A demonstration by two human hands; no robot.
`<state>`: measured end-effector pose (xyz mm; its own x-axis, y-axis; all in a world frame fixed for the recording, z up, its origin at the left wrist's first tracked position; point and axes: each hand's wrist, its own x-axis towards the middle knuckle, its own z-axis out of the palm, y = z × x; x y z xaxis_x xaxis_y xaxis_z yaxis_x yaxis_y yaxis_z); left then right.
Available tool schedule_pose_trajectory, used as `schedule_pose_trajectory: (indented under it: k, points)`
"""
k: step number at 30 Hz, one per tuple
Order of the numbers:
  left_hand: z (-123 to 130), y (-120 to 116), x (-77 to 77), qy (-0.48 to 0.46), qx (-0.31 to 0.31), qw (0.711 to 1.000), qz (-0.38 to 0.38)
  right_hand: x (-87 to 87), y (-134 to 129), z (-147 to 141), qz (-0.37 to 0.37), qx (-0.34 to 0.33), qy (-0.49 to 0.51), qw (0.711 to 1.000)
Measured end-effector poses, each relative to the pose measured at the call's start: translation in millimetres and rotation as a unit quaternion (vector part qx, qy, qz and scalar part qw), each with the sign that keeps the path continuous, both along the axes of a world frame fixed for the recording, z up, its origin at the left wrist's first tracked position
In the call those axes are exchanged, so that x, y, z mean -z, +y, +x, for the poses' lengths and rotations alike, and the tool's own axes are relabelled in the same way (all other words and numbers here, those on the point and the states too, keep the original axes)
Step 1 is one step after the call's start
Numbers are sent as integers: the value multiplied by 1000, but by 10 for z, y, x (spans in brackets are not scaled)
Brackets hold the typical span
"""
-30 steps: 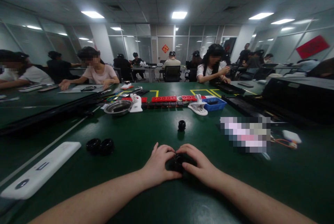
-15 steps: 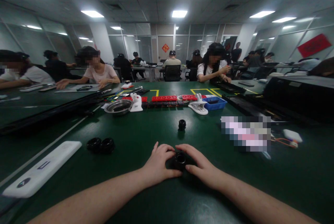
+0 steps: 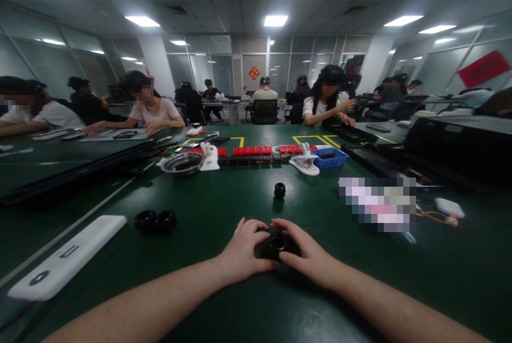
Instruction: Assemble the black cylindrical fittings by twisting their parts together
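Note:
A glossy black ring-shaped part (image 3: 277, 241), with a round hole facing up, is on the green table between my hands. My left hand (image 3: 246, 247) curls round its left side, thumb along the near edge and fingers at the far edge. From the right, my right hand (image 3: 306, 249) wraps it, with the thumb tip pressed against its near side and the fingers arched over the far side. The palms hide part of its lower body. Farther ahead stands a small black ring-shaped piece (image 3: 279, 190). Two similar black pieces (image 3: 155, 221) lie side by side at the left.
A white power strip (image 3: 70, 257) lies at the left. Across the table are a metal bowl (image 3: 183, 163), white clips (image 3: 304, 160), red strips (image 3: 252, 150) and a blue tray (image 3: 330, 158). A black case (image 3: 452, 145) stands at right. Several people sit beyond.
My right thumb has shifted slightly left onto the black part's near side. My left hand keeps nearly the same place, and the part stays between both hands.

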<state>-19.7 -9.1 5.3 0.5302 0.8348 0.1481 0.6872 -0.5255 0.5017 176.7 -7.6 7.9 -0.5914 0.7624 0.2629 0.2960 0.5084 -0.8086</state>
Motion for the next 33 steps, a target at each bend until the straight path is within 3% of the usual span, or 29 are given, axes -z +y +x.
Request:
schedule_pose_trajectory:
  k: [3,5,9,11,16,20,27,33]
  points:
    - [1,-3,0,-3,3,1000,2,-2,-6,-25,1,60,-20,998]
    - [1,-3,-1,-2,4,1000,1,-30,-3,-29,19,66,-25,997]
    - [1,4,-3,4,8,1000,-3,-63,10,3,34,-30,0,999]
    - [1,6,-3,6,12,1000,-4,-45,9,19,17,-47,1,999]
    - [-4,-7,4,9,20,1000,-15,7,-9,-2,-9,25,-24,999]
    - [-12,0,35,15,19,999,-22,-33,-8,-29,18,69,-34,997]
    - [-13,15,46,23,15,1000,-14,-63,-3,6,50,-51,-14,997]
    - [2,0,1,2,21,1000,9,5,-6,-18,23,26,-37,999]
